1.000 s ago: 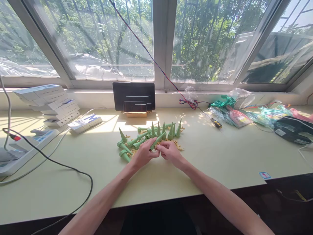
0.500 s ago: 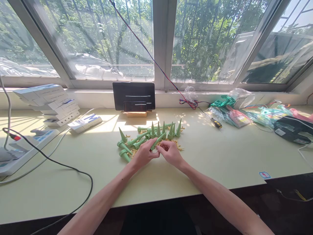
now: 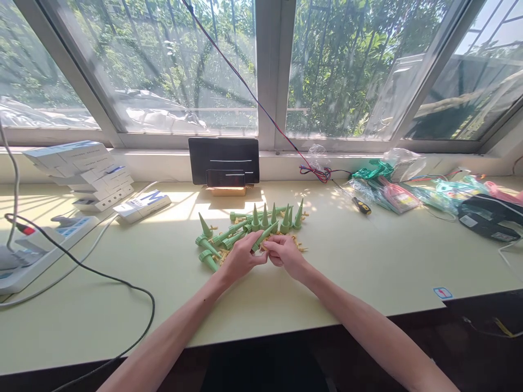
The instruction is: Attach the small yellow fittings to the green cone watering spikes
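My left hand point(image 3: 241, 254) is closed around a green plant watering spike point(image 3: 267, 233), whose tip slants up to the right. At the spike's near end, the thumb and fingers of my right hand point(image 3: 287, 255) pinch a small yellow valve point(image 3: 263, 247), mostly hidden by the fingertips. Several more green spikes lie left of and behind my hands, among them one with a ribbed cap point(image 3: 207, 258). A group of spikes stands point up just beyond, such as this upright spike point(image 3: 298, 215). Loose yellow valves point(image 3: 300, 244) are scattered beside my right hand and under the spikes.
A tablet and phone stand point(image 3: 224, 160) is at the back by the window. White boxes point(image 3: 93, 171), a power strip point(image 3: 77, 237) and a black cable point(image 3: 118, 279) occupy the left. To the right lie a yellow-black screwdriver point(image 3: 362, 205), plastic bags point(image 3: 398, 193) and a black pouch point(image 3: 492, 216).
My right hand's fingers have turned slightly at the spike's near end, with a bit more of the yellow valve showing. My left hand and the spike stay nearly still.
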### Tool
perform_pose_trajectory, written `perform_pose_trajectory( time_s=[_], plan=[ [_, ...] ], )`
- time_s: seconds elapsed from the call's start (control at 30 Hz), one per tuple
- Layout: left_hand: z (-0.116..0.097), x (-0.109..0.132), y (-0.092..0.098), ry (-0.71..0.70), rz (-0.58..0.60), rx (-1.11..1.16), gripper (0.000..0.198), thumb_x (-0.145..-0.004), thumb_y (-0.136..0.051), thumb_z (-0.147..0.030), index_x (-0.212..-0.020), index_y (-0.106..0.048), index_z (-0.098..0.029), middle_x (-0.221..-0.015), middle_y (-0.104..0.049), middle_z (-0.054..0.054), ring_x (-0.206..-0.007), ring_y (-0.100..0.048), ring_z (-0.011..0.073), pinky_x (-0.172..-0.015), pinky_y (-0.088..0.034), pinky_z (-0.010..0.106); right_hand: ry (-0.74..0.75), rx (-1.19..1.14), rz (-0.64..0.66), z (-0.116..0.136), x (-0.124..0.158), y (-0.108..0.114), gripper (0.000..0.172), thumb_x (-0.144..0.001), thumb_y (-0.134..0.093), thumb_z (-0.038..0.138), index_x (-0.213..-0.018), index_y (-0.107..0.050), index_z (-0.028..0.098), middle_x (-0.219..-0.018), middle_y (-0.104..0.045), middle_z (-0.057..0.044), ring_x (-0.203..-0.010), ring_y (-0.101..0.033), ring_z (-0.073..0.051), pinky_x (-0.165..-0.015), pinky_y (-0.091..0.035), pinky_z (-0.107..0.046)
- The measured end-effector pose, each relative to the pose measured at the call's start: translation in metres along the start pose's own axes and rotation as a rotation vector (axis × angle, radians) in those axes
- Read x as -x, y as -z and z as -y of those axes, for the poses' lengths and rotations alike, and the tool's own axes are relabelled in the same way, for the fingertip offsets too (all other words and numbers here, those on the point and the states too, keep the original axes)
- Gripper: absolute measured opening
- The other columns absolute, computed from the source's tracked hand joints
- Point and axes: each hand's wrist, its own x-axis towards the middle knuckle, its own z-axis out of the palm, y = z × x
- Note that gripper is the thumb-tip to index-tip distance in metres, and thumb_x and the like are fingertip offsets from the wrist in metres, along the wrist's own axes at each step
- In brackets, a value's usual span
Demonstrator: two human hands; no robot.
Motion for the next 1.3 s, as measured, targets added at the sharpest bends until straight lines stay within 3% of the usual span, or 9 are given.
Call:
perform_pose_trajectory(
  time_s=[0.17, 0.4, 0.63, 0.9, 1.17, 1.3],
  plan=[
    [0.002, 0.0, 0.0, -0.001, 0.007, -0.005, 0.045, -0.078, -0.063, -0.019, -0.122, -0.06, -0.016, -0.103, -0.07, 0.008, -0.08, -0.065, 0.017, -0.068, -0.053, 0.025, -0.066, -0.051, 0.041, 0.001, 0.0, 0.002, 0.039, -0.07, -0.077, 0.041, -0.058, -0.048, 0.018, -0.048, -0.026, 0.011, -0.042, -0.022, -0.004, -0.044, -0.012, -0.024],
    [-0.006, -0.003, 0.003, 0.068, -0.019, 0.039, 0.043, -0.08, -0.062, -0.021, -0.123, -0.061, -0.016, -0.102, -0.07, 0.007, -0.073, -0.063, 0.0144, -0.06, -0.051, 0.023, 0.049, 0.082, 0.014, 0.004, 0.003, -0.004, 0.035, -0.075, -0.072, 0.046, -0.061, -0.059, 0.016, -0.049, -0.033, 0.008, -0.044, -0.028, -0.006, -0.044, -0.017, -0.025],
    [-0.012, -0.006, 0.006, 0.072, 0.003, 0.088, 0.049, -0.082, -0.062, -0.025, -0.13, -0.056, -0.017, -0.103, -0.069, 0.007, -0.063, -0.058, 0.0107, -0.055, -0.051, 0.022, 0.085, 0.105, -0.043, 0.005, 0.003, -0.006, 0.031, -0.074, -0.069, 0.042, -0.059, -0.057, 0.017, -0.049, -0.04, 0.006, -0.043, -0.028, -0.006, -0.043, -0.018, -0.025],
    [-0.014, -0.006, 0.011, 0.07, 0.0, 0.085, 0.054, -0.085, -0.065, -0.035, -0.135, -0.051, -0.021, -0.111, -0.066, 0.008, -0.047, -0.049, 0.0047, -0.053, -0.053, 0.024, 0.175, 0.158, -0.089, 0.002, 0.002, -0.004, 0.03, -0.08, -0.064, 0.039, -0.06, -0.055, 0.018, -0.048, -0.046, 0.005, -0.039, -0.037, -0.007, -0.041, -0.028, -0.024],
    [-0.015, -0.006, 0.011, 0.012, -0.041, 0.112, 0.042, -0.095, -0.054, -0.038, -0.133, -0.052, -0.019, -0.119, -0.065, 0.012, -0.062, -0.061, 0.0093, -0.061, -0.059, 0.026, 0.224, 0.116, -0.097, 0.0, 0.0, -0.003, 0.031, -0.084, -0.061, 0.04, -0.063, -0.054, 0.018, -0.05, -0.045, 0.005, -0.038, -0.036, -0.007, -0.039, -0.027, -0.023],
    [-0.015, -0.007, 0.012, -0.022, -0.049, 0.125, 0.04, -0.097, -0.052, -0.035, -0.134, -0.053, -0.019, -0.112, -0.066, 0.011, -0.07, -0.063, 0.0115, -0.062, -0.06, 0.025, 0.231, 0.102, -0.084, -0.001, 0.0, -0.002, 0.033, -0.084, -0.061, 0.04, -0.061, -0.053, 0.018, -0.053, -0.047, 0.004, -0.04, -0.037, -0.007, -0.04, -0.028, -0.024]
  ],
)
